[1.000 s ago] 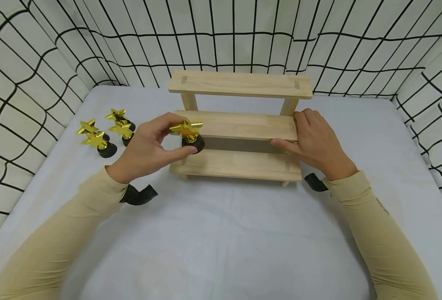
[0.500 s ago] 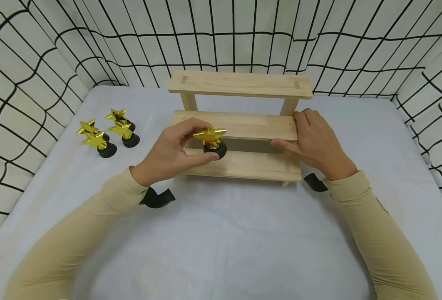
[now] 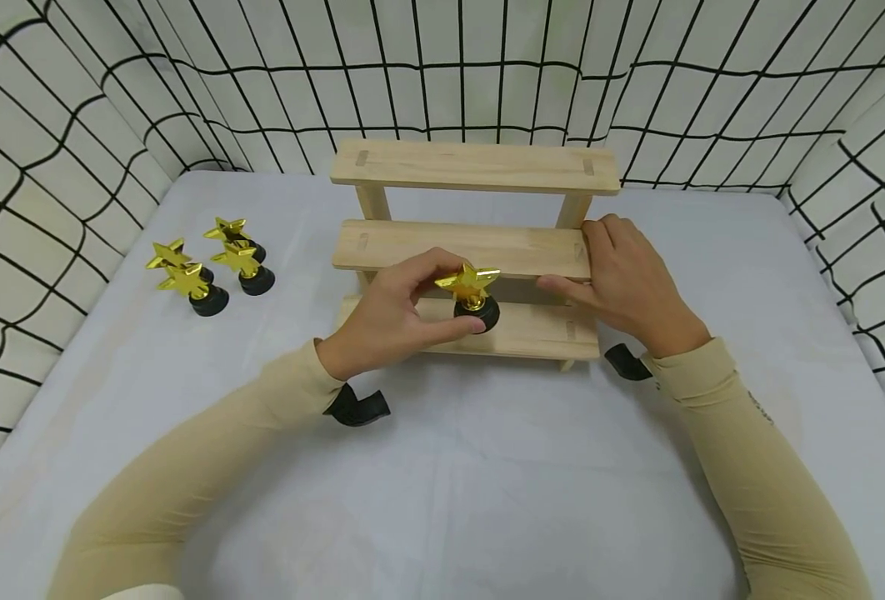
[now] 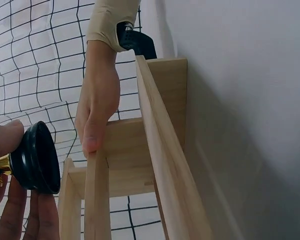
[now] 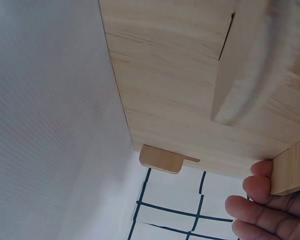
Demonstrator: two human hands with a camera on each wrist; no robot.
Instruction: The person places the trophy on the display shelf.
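My left hand (image 3: 393, 321) pinches a small gold star trophy (image 3: 469, 285) by its round black base, thumb in front. It overlaps the lower tiers of a three-tier wooden shelf (image 3: 472, 165) in the head view. Seen from the left wrist, the hollow underside of the trophy's black base (image 4: 37, 157) faces the shelf boards. My right hand (image 3: 626, 279) grips the right end of the middle board (image 3: 480, 247), thumb along its front edge. In the right wrist view its fingertips (image 5: 257, 187) curl around the end of a board.
Several more gold star trophies (image 3: 191, 283) with black bases stand grouped on the white cloth (image 3: 487, 467) to the left of the shelf. A black wire grid (image 3: 442, 67) encloses the back and both sides of the table.
My left hand has carried the trophy to the right and slightly nearer, from the shelf's left end toward its middle. The right hand keeps its grip on the board.
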